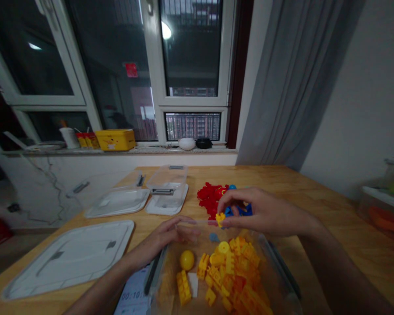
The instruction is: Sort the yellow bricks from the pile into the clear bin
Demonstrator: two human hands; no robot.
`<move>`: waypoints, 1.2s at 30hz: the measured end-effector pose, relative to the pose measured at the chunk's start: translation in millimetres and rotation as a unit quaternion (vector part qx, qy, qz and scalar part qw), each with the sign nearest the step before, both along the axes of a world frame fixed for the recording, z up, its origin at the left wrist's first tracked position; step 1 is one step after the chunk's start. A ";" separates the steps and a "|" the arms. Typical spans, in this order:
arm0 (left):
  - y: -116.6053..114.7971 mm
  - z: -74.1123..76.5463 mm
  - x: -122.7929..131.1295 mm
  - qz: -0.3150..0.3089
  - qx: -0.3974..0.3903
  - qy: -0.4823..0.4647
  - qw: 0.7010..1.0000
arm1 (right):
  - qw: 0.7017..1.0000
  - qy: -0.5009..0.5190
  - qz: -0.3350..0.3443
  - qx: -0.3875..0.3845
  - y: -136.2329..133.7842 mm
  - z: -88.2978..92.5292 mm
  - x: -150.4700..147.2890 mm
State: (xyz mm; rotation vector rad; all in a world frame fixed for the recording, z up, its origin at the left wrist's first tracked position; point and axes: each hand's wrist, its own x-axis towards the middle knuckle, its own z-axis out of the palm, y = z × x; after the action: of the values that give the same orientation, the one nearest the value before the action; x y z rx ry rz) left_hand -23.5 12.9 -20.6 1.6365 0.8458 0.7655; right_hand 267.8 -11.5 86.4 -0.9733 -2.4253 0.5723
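Note:
My right hand pinches a small yellow toy brick between thumb and fingers, above the far rim of a clear plastic box. At that box's far left corner, my left hand holds the rim, its fingers partly blurred. Inside the box lie a heap of yellow building bricks, a yellow ball and a small white piece. Beyond the box are a pile of red toy pieces and some blue pieces, the latter partly hidden behind my right hand.
On the wooden table, a large white lid lies at left. Farther back, clear boxes, one a smaller clear box, stand by white lids. A phone or tablet screen shows a timer beside the box. More containers stand at right.

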 end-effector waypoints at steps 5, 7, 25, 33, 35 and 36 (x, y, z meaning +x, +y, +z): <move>0.8 -0.2 -1.2 0.012 0.015 0.020 1.000 | 0.996 -0.067 0.045 -0.033 -13.5 4.8 -4.8; 0.6 0.3 -1.5 0.010 0.021 0.021 1.000 | 0.997 -0.058 0.040 -0.018 -13.4 5.3 -3.1; 3.7 -6.2 -5.3 -0.021 0.026 0.001 0.999 | 0.967 0.128 -0.217 0.040 103.4 -51.3 74.4; 6.3 -9.1 -5.7 -0.029 -0.005 -0.017 0.999 | 0.910 0.148 -0.385 0.040 161.4 -126.1 132.7; 7.9 -11.4 -6.4 -0.023 0.004 -0.012 1.000 | 0.893 0.156 -0.421 0.033 166.8 -152.5 140.8; 8.1 -12.0 -6.5 -0.020 0.008 -0.008 1.000 | 0.885 0.159 -0.437 0.029 168.2 -166.2 144.3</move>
State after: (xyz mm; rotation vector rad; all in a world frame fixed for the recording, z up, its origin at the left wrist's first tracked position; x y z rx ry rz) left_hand -30.1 21.0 -32.6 1.6540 0.7951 0.7595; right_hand 412.1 156.7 -79.8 -1.6314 -1.4742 0.2827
